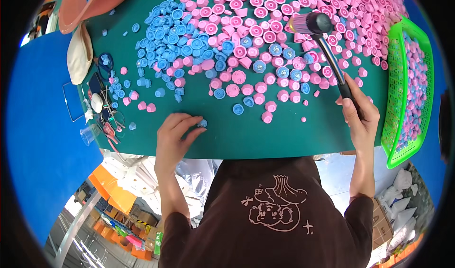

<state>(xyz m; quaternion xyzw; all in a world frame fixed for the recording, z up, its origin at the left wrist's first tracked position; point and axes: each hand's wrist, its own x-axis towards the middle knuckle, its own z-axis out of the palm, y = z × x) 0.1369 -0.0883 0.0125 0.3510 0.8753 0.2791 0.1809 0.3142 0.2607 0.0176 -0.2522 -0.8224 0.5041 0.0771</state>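
Green tabletop [284, 140], seen from above, its curved near edge facing the person. Across its far side and upper right spreads a mass of pink cup-shaped pieces [256, 30]; a smaller cluster of blue pieces [180, 30] lies left of centre, the two colours mingling where they meet. At the right edge stands a bright green basket [393, 88] holding mixed pink and blue pieces; at the upper left, an orange-pink tub [73, 9] with blue contents. The mallet [330, 57], dark-handled, extends over the pink pieces; whether its head touches them cannot be told. Right hand [362, 121]: fingers closed around the mallet's handle. Left hand [177, 130]: above the near part of the tabletop, thumb and forefinger clamped on a small blue piece [203, 123], which lies between their tips, apart from the scattered pieces
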